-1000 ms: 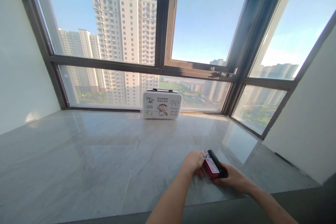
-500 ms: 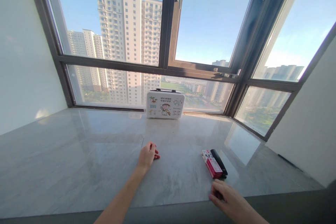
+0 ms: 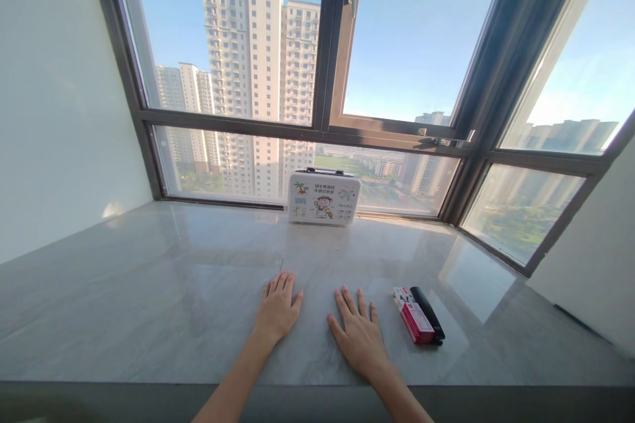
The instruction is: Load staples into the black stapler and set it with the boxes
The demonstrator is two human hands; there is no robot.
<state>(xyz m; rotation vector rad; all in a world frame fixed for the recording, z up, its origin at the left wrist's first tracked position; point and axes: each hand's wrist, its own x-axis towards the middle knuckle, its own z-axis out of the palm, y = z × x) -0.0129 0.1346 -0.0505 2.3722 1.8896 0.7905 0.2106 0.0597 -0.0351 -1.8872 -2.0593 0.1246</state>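
Observation:
My left hand [image 3: 276, 307] lies flat on the grey marble sill [image 3: 149, 297], palm down, fingers stretched out. Beside it, my right hand [image 3: 358, 334] also rests flat with its fingers spread. Neither hand holds anything. To the right of my right hand, a short gap away, lie a red box [image 3: 413, 315] and a black bar-shaped thing [image 3: 428, 312], side by side and touching each other.
A small white case [image 3: 323, 197] with cartoon prints stands upright at the back against the window glass. Dark window frames [image 3: 325, 46] run along the back and right. A white wall [image 3: 64, 99] bounds the left, another the right. The sill's front edge is near me.
Both hands let go of the red box and black thing, which stay on the sill. The left hand moved left, the right hand drew back and then came forward; both now lie flat.

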